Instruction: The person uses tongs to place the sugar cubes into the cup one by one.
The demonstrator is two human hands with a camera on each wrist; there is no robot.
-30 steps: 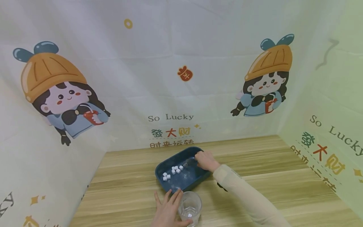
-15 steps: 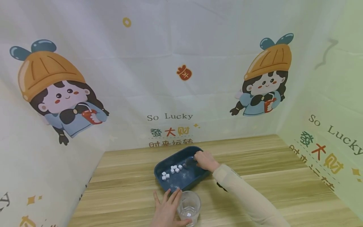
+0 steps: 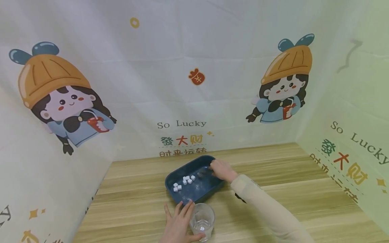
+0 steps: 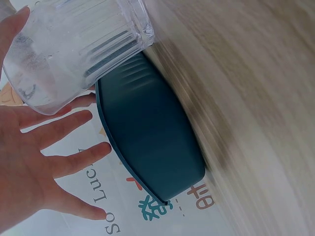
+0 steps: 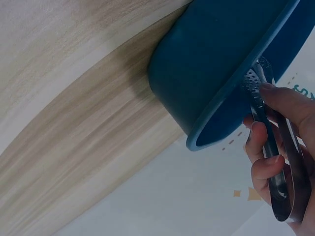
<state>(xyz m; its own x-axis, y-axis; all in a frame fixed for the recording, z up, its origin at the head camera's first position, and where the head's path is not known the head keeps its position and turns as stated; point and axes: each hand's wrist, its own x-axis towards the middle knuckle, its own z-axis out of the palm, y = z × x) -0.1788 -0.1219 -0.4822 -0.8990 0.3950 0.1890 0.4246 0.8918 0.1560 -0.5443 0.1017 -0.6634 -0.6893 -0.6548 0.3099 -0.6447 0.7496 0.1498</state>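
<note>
A dark blue tray (image 3: 197,193) lies on the wooden table with several small white cubes (image 3: 187,180) in its left half. My right hand (image 3: 224,170) is over the tray's right end and grips metal tongs (image 5: 298,182) with perforated tips. Inside the tray, the tong tips point towards the cubes, a small gap from the nearest one. My left hand (image 3: 177,225) has its fingers spread straight, fingertips right at the tray's near rim. Its thumb lies against a clear ribbed glass (image 4: 74,49), which stands just in front of the tray. No cube shows in the glass.
Wooden table top (image 3: 127,195) extends on both sides of the tray. Printed cloth walls (image 3: 182,84) rise behind it and at both sides. A dark strap (image 3: 240,198) shows under the right sleeve.
My right hand has shifted slightly to the right, drawing the tong tips a little away from the cubes. The left hand, glass and cubes keep their places. The head view has tilted slightly.
</note>
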